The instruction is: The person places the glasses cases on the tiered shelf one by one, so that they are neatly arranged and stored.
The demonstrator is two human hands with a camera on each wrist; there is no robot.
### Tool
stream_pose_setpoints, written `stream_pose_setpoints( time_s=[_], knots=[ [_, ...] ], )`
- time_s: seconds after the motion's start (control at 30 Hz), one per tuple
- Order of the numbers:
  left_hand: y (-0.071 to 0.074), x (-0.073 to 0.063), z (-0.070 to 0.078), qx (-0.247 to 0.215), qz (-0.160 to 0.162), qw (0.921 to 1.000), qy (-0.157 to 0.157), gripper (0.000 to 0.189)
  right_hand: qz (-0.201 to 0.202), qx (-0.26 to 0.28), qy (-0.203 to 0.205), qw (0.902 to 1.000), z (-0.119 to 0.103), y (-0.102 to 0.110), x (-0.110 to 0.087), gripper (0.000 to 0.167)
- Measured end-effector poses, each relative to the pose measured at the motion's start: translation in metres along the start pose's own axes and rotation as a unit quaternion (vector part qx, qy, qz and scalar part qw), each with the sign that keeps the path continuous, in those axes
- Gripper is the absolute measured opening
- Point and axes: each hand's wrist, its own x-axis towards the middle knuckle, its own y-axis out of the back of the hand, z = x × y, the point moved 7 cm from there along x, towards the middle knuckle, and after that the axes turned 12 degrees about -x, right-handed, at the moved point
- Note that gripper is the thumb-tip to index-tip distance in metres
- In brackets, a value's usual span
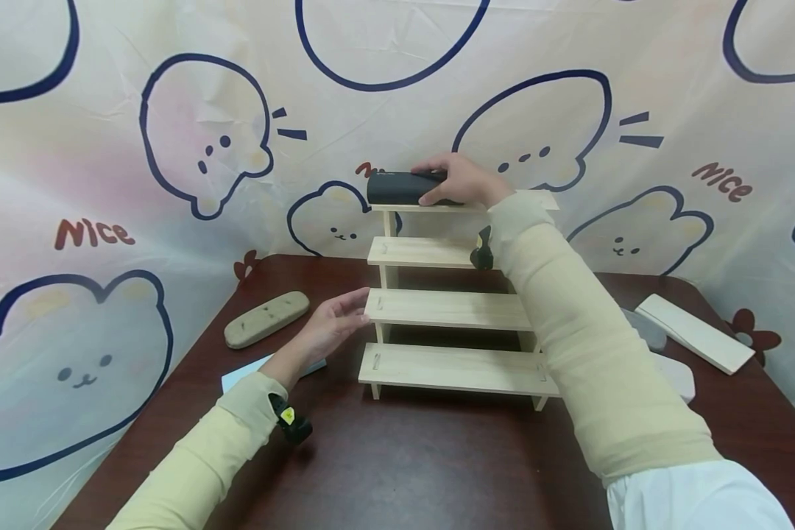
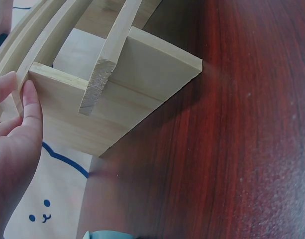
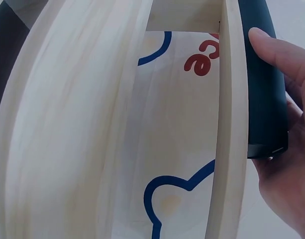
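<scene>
While the left hand (image 1: 331,324) pinches a four-tier wooden stand (image 1: 447,309), the right hand (image 1: 462,180) grips the black case (image 1: 396,188) beneath its fingers: likely placement now, release next.

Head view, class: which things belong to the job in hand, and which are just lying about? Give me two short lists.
In the job:
dark case, held at the top tier by the right hand
wooden stand, its edge pinched by the left hand

Seemingly just lying about:
beige case
pale blue item, partly hidden
long white box
grey item, partly hidden
rounded white item, partly hidden
</scene>
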Motion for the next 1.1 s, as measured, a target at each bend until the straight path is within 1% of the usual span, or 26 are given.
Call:
stream_pose_setpoints(
  time_s=[0.27, 0.47, 0.63, 0.8, 0.9, 1.0, 1.1],
  knots=[
    [0.0, 0.0, 0.0, 0.001, 0.0, 1.0, 0.005, 0.057, -0.001, 0.027, -0.016, 0.9995, 0.004, 0.0, -0.001, 0.069],
    [0.0, 0.0, 0.0, -0.001, 0.008, 1.0, 0.005, 0.056, 0.003, 0.031, -0.01, 0.9995, 0.007, -0.001, -0.002, 0.072],
    [-0.001, 0.0, 0.0, -0.002, 0.007, 1.0, 0.003, 0.057, 0.007, 0.028, -0.007, 0.9996, 0.012, 0.001, -0.006, 0.074],
    [-0.001, 0.0, 0.0, -0.001, 0.003, 1.0, 0.001, 0.058, 0.021, 0.024, -0.006, 0.9995, 0.017, 0.008, -0.015, 0.074],
    [-0.001, 0.0, 0.0, 0.001, 0.001, 1.0, 0.001, 0.058, 0.022, 0.011, -0.019, 0.9995, 0.02, 0.014, -0.023, 0.074],
    [0.0, 0.001, -0.001, -0.001, 0.0, 1.0, 0.003, 0.058, 0.016, -0.008, -0.036, 0.9992, 0.023, 0.017, -0.031, 0.075],
    [0.0, 0.001, -0.001, -0.001, -0.002, 1.0, 0.001, 0.058, 0.017, -0.017, -0.039, 0.9989, 0.025, 0.021, -0.038, 0.075]
  ],
)
